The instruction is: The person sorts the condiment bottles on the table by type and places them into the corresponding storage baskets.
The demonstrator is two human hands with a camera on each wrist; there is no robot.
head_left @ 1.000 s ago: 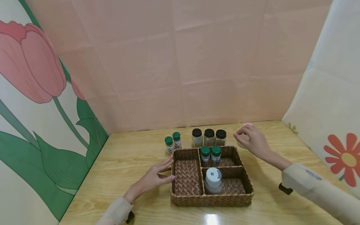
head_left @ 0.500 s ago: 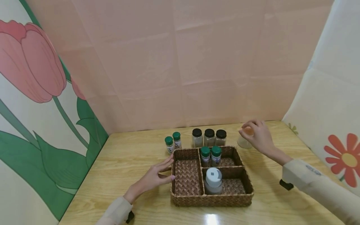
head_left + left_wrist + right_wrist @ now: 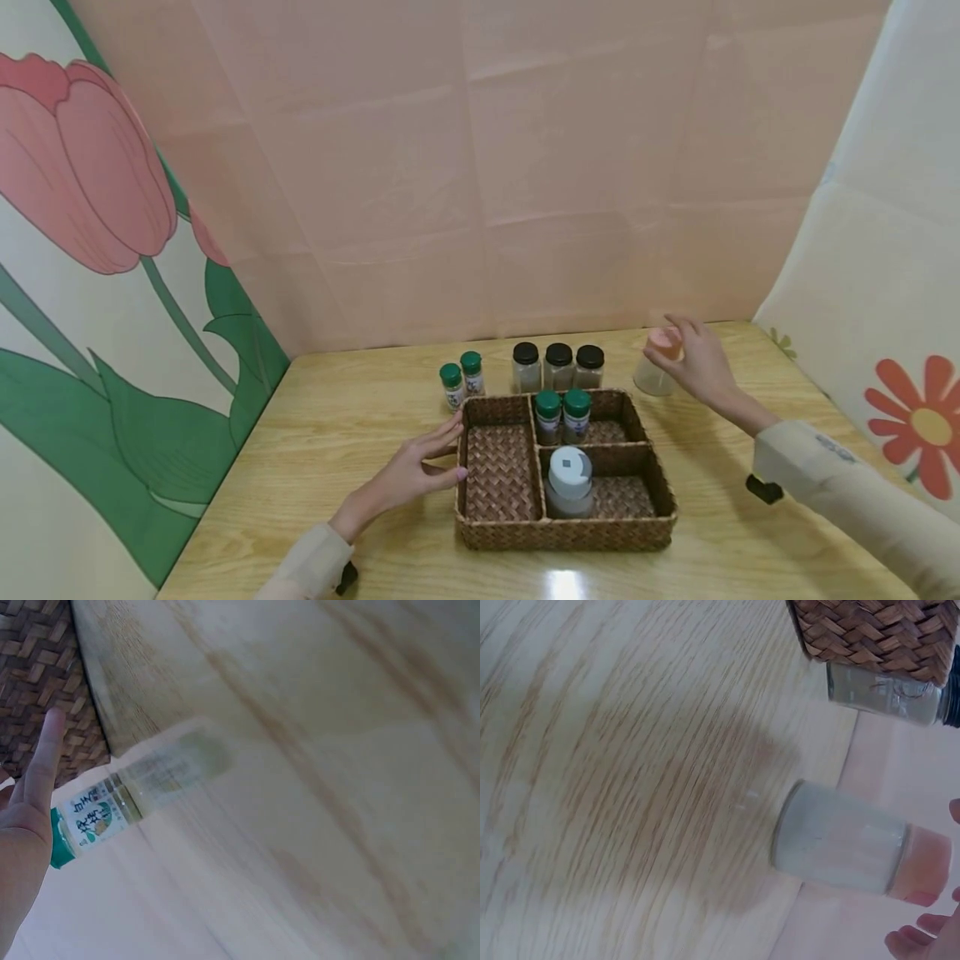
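A woven basket point(image 3: 501, 535) with three compartments stands on the table. Against its left wall rests my left hand point(image 3: 408, 473), fingers extended, thumb at the rim. In the basket are a white-lidded jar point(image 3: 570, 483) and two green-capped spice bottles point(image 3: 561, 417). Beyond the basket's right back corner, a clear jar with a pink lid point(image 3: 654, 379) stands upright on the table. My right hand point(image 3: 701, 367) is around that lid, thumb and fingers spread. In the right wrist view the fingertips point(image 3: 911, 945) appear slightly apart from the pink lid point(image 3: 922, 866).
Three black-capped jars point(image 3: 558, 367) stand in a row behind the basket. Two more green-capped bottles point(image 3: 461, 379) stand at its back left; one shows in the left wrist view as a labelled bottle point(image 3: 97, 814). A pink cloth backdrop point(image 3: 480, 208) rises behind the table.
My right hand has moved right to the pink-lidded jar, and its thumb and fingers have spread apart. My left hand and the basket have stayed put.
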